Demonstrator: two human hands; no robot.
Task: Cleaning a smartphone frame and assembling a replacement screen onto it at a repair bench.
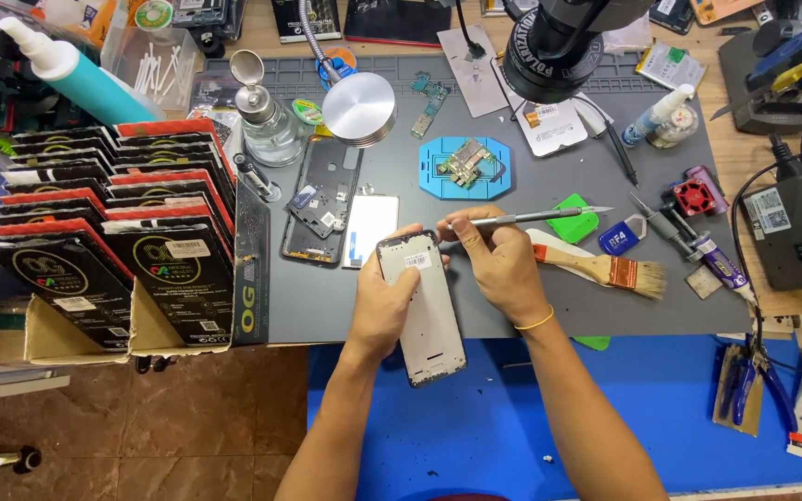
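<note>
Phone frame [424, 311] sat in your left hand [384, 304], fingers wrapped around its side, above the gray surface [512, 297]. Your right hand [498, 260] pinched thin tweezers [536, 217] at its top corner.

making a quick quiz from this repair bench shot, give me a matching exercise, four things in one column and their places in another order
Things:
1. phone frame
2. scalpel
3. paintbrush
4. circuit board

Places:
A. on the blue holder
B. lying on the grey mat, right of the right hand
C. held in the left hand
D. pinched in the right hand, blade pointing right

Pairs: 1-C, 2-D, 3-B, 4-A
</note>
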